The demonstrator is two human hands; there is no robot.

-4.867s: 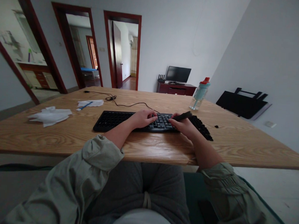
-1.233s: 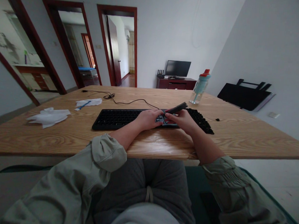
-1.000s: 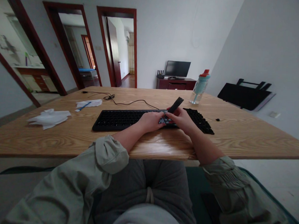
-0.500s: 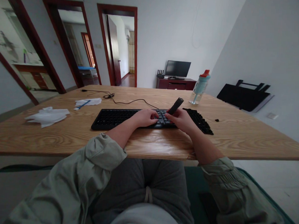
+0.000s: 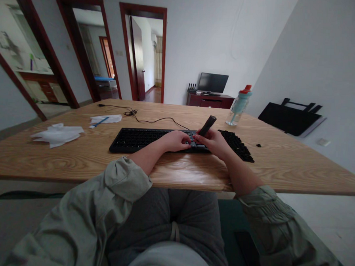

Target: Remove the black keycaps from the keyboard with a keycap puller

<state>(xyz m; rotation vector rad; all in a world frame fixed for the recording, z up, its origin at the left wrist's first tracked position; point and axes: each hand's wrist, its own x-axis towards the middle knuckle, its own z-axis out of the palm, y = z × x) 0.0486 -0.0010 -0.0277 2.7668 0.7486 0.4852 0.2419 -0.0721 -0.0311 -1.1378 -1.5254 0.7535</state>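
Observation:
A black keyboard (image 5: 135,141) lies on the wooden table in front of me, most of its left part showing dark sockets. My left hand (image 5: 177,141) rests over its right half, fingers curled and thumb tip close to the keys; whatever they may pinch is hidden. Just right of it, my right hand (image 5: 214,143) is closed around a thick black tool handle (image 5: 207,126) that tilts up and to the right. Its working end is hidden by the fingers at the number keys. Beside the right wrist lies a pile of loose black keycaps (image 5: 238,146).
A water bottle (image 5: 238,106) with a red top stands behind the keycaps, and a small dark piece (image 5: 258,145) lies right of them. On the left are crumpled white tissues (image 5: 58,134) and a blue-white stick (image 5: 99,122) on another tissue. The keyboard's cable (image 5: 154,121) trails behind.
Both hands stay at the keyboard's right end. My right hand and the tool handle have shifted slightly left, closer to my left fingers. The whole view has moved a little.

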